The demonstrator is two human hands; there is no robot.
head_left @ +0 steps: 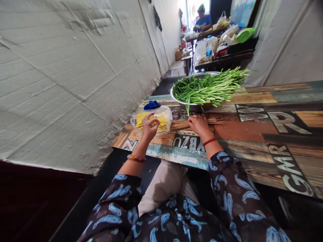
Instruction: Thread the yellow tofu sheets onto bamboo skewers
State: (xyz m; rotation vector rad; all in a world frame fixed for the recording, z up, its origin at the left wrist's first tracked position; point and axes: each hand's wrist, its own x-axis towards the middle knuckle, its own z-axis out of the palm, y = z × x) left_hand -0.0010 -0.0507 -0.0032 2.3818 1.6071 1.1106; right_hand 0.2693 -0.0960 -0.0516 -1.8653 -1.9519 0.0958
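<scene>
Over a clear plastic bag [167, 114] with yellow, perforated-looking food pieces [165, 125] in it is my left hand [149, 127], its thumb and forefinger pinched together. A thin bamboo skewer seems to run from that pinch towards my right hand [199, 124]. My right hand's fingers are curled closed around the skewer's other end, above a loose bundle of bamboo skewers [179, 125] lying on the table. Just beyond it, a large metal bowl [174, 97] is heaped with long green garlic chives [209, 87]; one stalk hangs over the rim near my right fingers.
A dark blue cloth [152, 105] lies behind the bag. The patchwork wood table [242, 129] extends right; a white wall [75, 74] borders it on the left. Further tables hold a water bottle [209, 48], bags and a green basket [245, 35]. Another person [202, 23] sits at the back.
</scene>
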